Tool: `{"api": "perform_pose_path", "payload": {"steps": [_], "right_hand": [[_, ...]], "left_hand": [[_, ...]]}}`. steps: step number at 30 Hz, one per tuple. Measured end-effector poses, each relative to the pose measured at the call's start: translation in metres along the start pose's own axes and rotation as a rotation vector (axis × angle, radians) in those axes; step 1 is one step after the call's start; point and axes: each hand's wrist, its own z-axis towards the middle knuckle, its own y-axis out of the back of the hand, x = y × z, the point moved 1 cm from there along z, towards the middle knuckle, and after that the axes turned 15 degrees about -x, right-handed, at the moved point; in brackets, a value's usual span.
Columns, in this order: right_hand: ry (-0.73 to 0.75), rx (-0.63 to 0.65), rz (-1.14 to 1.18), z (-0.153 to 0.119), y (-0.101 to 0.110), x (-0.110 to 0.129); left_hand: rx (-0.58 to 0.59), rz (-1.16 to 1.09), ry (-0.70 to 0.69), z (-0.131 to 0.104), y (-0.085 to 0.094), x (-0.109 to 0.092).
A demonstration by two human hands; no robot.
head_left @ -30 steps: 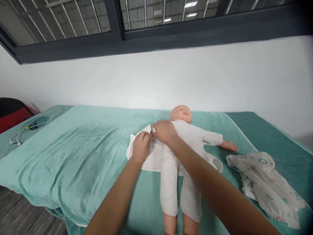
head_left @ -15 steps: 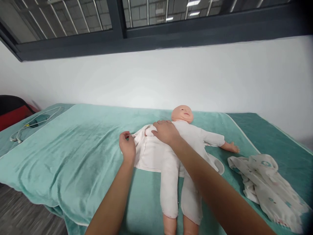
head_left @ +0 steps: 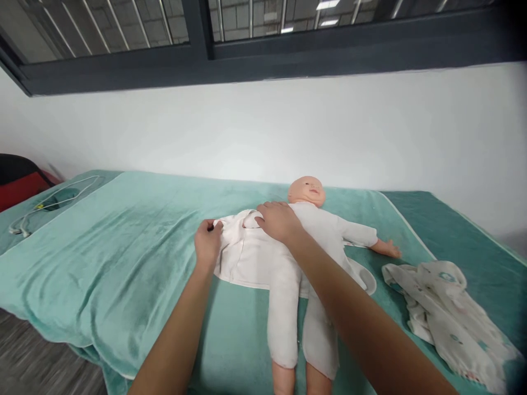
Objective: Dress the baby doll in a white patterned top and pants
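Note:
A baby doll [head_left: 284,323] lies face up on the bed, clothed in white. Its head [head_left: 307,192] points toward the wall. A white baby shirt [head_left: 251,258] is spread beneath and beside it on the left. My left hand [head_left: 208,241] pinches the shirt's outer left end, drawing the cloth sideways. Over the doll's arm on that side lies my right hand [head_left: 280,221], thumb and fingers around it near the shoulder. Most of that arm is hidden under my hand and in the cloth. The doll's other arm [head_left: 362,237] stretches out to the right.
A patterned white baby garment [head_left: 453,318] lies crumpled at the right. The green bedcover [head_left: 135,247] drapes over the front edge. At the far left are a white cable [head_left: 61,200] and a red and black object [head_left: 18,184]. A white wall [head_left: 185,131] stands behind.
My left hand has moved a little to the left, stretching the shirt's end outward with it. My right hand has stayed on the doll's arm.

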Motion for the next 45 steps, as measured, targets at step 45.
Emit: {"api": "perform_pose_path", "payload": {"steps": [45], "right_hand": [[-0.987,-0.627,0.686,-0.131,0.023,-0.08]], "left_hand": [[0.065,0.615,-0.78,-0.037,-0.012,-0.017]]}}
